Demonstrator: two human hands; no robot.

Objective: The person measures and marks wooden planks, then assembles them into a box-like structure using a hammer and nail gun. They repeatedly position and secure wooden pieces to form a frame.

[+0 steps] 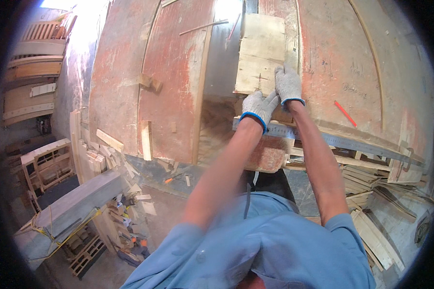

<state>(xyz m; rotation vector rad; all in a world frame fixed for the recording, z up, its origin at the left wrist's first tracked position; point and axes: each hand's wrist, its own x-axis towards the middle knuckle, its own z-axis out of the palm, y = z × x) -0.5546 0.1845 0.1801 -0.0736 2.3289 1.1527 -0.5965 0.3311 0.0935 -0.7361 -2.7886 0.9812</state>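
Looking stiff and fairly light, the board (262, 43) seems best held by its edges, though whether left hand (259, 107) or right hand (289, 84) fingers pinch it, I cannot tell.

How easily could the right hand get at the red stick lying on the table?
Probably yes, quite easily: the red stick lies uncovered on the table, to the right of the right hand, and nothing seems to stand between them.
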